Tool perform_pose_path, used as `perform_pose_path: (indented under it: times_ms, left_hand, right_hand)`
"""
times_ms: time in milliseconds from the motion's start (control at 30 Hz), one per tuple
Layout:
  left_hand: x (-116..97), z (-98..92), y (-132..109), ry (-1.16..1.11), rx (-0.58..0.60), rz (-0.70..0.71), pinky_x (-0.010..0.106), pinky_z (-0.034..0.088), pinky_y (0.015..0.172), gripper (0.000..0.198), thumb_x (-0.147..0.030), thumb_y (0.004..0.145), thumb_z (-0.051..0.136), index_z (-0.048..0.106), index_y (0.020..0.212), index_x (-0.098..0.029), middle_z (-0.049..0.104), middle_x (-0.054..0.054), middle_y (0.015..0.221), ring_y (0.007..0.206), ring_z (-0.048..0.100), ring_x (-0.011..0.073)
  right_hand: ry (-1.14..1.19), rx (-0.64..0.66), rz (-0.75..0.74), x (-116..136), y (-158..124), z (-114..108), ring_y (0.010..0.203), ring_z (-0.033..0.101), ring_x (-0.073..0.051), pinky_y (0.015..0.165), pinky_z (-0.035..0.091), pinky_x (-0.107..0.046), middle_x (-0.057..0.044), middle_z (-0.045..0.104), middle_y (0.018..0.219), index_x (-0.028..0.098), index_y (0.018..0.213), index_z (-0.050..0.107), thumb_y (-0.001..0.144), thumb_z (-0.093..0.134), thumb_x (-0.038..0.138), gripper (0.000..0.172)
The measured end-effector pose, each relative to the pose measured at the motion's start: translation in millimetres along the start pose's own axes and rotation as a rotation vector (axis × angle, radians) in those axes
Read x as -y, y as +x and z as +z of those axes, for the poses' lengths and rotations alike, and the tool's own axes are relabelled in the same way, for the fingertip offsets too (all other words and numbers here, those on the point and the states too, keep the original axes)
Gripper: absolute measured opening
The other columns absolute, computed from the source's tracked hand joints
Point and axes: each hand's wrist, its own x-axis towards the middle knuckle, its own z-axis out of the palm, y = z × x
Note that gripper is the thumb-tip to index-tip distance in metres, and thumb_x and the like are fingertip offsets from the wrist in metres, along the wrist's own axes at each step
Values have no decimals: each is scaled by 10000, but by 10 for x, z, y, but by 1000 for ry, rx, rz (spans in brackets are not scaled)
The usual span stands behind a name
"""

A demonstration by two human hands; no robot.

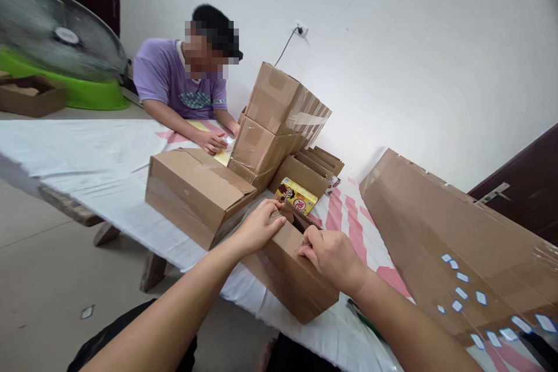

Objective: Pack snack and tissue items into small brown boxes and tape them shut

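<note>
A brown cardboard box [300, 279] sits at the table's near edge in front of me, its top partly open with a dark gap between the flaps. My left hand [259, 226] grips the flap on the box's far left side, thumb on top. Fingers curled, my right hand [333, 256] pinches the flap edge on the right side of the gap. Just behind the box stands a yellow printed packet [297, 195], leaning by an open carton. What lies inside the box is hidden from this angle.
Left of my box is a closed cardboard box [196, 195]. Taped cartons [279, 110] are stacked behind it, beside a person in a purple shirt [174, 75]. A large cardboard sheet [444, 232] with small labels stands at right. A fan [61, 35] is at far left.
</note>
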Motion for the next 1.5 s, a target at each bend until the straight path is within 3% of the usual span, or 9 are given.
perform_pose_path:
  times_ms: [133, 333, 633, 867, 1200, 1300, 1400, 1500]
  left_hand:
    - [12, 2, 6, 5, -11, 2, 435, 413, 1029, 280, -399, 784, 470, 547, 957, -192, 588, 116, 1149, 1137, 554, 264]
    - [-6, -12, -7, 8, -12, 17, 422, 426, 1019, 233, -409, 791, 473, 547, 879, -206, 594, 103, 1146, 1128, 562, 257]
    - [-24, -22, -8, 15, -8, -3, 433, 421, 1029, 287, -399, 784, 467, 554, 960, -190, 594, 113, 1157, 1138, 561, 260]
    - [-37, -27, -12, 20, -2, -1, 442, 414, 1033, 316, -408, 783, 458, 553, 979, -179, 588, 127, 1172, 1146, 553, 269]
    - [-20, -23, -4, 12, -14, -1, 420, 427, 1022, 289, -408, 786, 467, 558, 960, -195, 600, 109, 1151, 1129, 568, 260]
    - [-26, -31, -5, 4, -12, 12, 420, 432, 1014, 272, -415, 802, 461, 557, 946, -205, 604, 100, 1147, 1123, 569, 258]
    - [-33, -31, -4, 2, -2, 9, 427, 422, 1016, 294, -418, 803, 454, 552, 970, -196, 599, 112, 1153, 1126, 562, 262]
    - [-39, -30, -2, 1, 8, -2, 425, 418, 1015, 308, -417, 809, 448, 547, 996, -194, 594, 114, 1159, 1128, 556, 259]
  right_hand:
    - [-25, 0, -13, 18, -24, 4, 612, 644, -166, 519, 366, -265, -21, 673, 694, 183, 821, 499, 906, 530, 205, 94]
    - [65, 39, -28, -53, -1, -32, 625, 653, -158, 528, 367, -248, -2, 693, 709, 198, 834, 502, 886, 590, 268, 124]
    - [-43, -67, -88, 9, -32, 20, 585, 608, -157, 521, 334, -278, -16, 643, 649, 188, 795, 504, 946, 439, 234, 170]
    - [50, 9, -97, -52, -31, -43, 624, 634, -153, 523, 344, -264, 8, 668, 685, 194, 830, 514, 910, 551, 284, 126]
    - [-28, -152, -99, 12, -39, 5, 548, 557, -152, 513, 348, -283, -10, 600, 617, 190, 796, 522, 935, 405, 178, 182]
    - [134, -199, -53, -1, -86, -30, 692, 618, -169, 615, 445, -282, -34, 654, 755, 188, 908, 533, 908, 449, 149, 92]
    - [234, -249, -138, 36, -125, -51, 903, 623, -203, 777, 486, -334, -65, 669, 876, 188, 925, 540, 883, 466, 102, 121]
    - [202, -267, -191, 111, -127, -39, 820, 602, -193, 728, 480, -327, -50, 642, 785, 189, 866, 537, 906, 421, 89, 159]
